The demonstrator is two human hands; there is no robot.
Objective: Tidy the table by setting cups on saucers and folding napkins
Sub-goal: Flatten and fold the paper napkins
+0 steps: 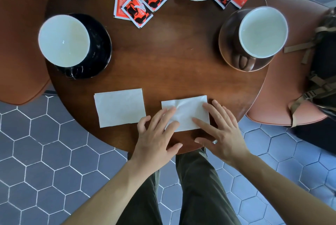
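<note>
White creased paper napkin lies under our left hand and right hand, fingers straight, pressing, gripping nothing. We judge the fold is being flattened; next comes smoothing the crease.

head view, steeply down, near table
</note>
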